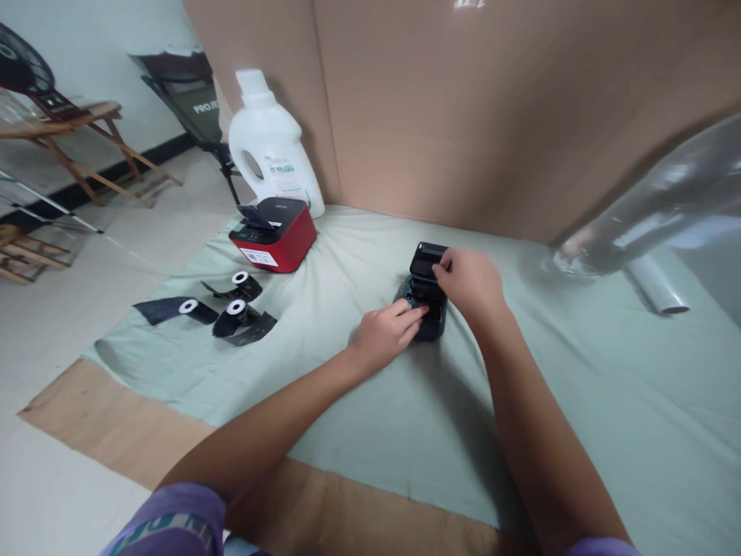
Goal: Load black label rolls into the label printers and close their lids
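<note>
A small black printer (429, 330) sits on the cloth with its lid (429, 252) raised. My left hand (387, 333) holds its body from the left, fingers reaching over the open compartment; the thumb is hard to see. On the other side, my right hand (472, 282) pinches the right edge of the raised lid between thumb and fingers. What lies inside the compartment is too dark and partly covered by my fingers.
Several black rolls with white cores, such as this roll (236, 308), lie left with loose ends. Behind them stand a red and black printer (299, 239) and a white jug (272, 147). Cardboard (434, 116) rises behind; clear plastic wrap (648, 201) and a tube (660, 286) are right.
</note>
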`<state>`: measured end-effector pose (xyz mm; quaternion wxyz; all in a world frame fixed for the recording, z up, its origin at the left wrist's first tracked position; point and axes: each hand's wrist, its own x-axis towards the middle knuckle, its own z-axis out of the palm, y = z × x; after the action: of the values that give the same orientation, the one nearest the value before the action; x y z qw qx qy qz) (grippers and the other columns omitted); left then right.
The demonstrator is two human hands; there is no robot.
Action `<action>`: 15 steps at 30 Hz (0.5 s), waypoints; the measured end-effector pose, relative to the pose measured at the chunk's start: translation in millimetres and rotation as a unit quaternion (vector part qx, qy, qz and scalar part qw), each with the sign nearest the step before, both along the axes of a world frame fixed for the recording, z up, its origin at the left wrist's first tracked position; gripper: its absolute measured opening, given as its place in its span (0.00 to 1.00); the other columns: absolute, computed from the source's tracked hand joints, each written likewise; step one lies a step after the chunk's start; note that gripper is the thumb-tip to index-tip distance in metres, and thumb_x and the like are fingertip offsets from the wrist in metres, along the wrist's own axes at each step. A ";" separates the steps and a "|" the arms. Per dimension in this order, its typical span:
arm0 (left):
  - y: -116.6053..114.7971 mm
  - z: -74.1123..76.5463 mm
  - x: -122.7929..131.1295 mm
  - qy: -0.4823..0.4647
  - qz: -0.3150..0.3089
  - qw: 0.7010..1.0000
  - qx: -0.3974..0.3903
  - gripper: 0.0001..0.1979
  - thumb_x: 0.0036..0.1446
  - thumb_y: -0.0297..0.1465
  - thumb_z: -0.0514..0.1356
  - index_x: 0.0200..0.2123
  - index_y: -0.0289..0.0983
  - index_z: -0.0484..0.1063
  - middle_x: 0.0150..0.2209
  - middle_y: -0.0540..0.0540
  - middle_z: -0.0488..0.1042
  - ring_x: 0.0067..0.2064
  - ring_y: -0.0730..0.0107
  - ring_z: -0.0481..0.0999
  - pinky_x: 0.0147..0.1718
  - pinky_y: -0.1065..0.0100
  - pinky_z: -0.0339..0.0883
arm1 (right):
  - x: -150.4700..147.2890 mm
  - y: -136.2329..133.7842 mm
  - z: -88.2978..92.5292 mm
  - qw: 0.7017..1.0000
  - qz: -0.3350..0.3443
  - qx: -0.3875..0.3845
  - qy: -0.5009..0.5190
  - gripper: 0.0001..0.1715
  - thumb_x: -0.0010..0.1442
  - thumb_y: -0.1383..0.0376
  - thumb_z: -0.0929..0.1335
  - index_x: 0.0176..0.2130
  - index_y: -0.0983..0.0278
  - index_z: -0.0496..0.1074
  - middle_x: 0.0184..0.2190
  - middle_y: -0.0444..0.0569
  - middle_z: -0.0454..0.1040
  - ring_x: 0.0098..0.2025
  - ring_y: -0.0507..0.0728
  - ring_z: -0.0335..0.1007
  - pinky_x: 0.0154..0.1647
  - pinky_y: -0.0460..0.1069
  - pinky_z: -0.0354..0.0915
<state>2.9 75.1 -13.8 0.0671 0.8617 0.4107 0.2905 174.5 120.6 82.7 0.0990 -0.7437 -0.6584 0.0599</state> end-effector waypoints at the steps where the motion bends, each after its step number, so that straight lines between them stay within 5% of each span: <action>1: 0.0 -1.6 -0.6 -0.013 -0.004 1.000 0.004 0.17 0.71 0.32 0.53 0.56 0.42 0.77 0.41 0.46 0.79 0.37 0.70 0.79 0.33 0.72 0.70 | 3.5 1.5 -0.6 0.999 -0.006 0.043 0.011 0.18 0.68 0.60 0.62 0.50 0.63 0.75 0.49 0.59 0.77 0.48 0.65 0.73 0.44 0.54 0.65; 4: 0.8 -5.5 -2.5 -0.050 -0.019 0.999 0.010 0.16 0.71 0.31 0.54 0.54 0.41 0.78 0.40 0.46 0.79 0.38 0.71 0.79 0.36 0.72 0.71 | 15.9 8.4 -6.5 0.993 0.034 0.102 0.041 0.22 0.69 0.63 0.61 0.59 0.65 0.69 0.56 0.61 0.72 0.51 0.65 0.71 0.48 0.55 0.64; 8: 1.8 -7.3 -3.8 -0.080 -0.028 0.996 0.020 0.15 0.70 0.30 0.54 0.51 0.40 0.79 0.38 0.47 0.79 0.36 0.72 0.79 0.36 0.72 0.71 | 31.3 12.2 -8.4 0.985 0.133 0.067 0.087 0.13 0.64 0.67 0.65 0.49 0.63 0.72 0.48 0.54 0.74 0.43 0.59 0.71 0.45 0.51 0.63; 15: -0.4 -4.3 -1.8 -0.099 -0.019 0.995 0.025 0.14 0.67 0.30 0.55 0.48 0.39 0.80 0.38 0.46 0.80 0.31 0.74 0.77 0.31 0.73 0.69 | 29.2 -3.1 7.3 0.965 0.213 -0.140 0.068 0.05 0.60 0.68 0.68 0.37 0.61 0.74 0.38 0.46 0.74 0.35 0.54 0.67 0.38 0.47 0.61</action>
<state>1.1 74.7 -18.1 0.0915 0.8378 0.3778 0.3834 203.7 117.5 90.1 0.0235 -0.5865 -0.7787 0.2215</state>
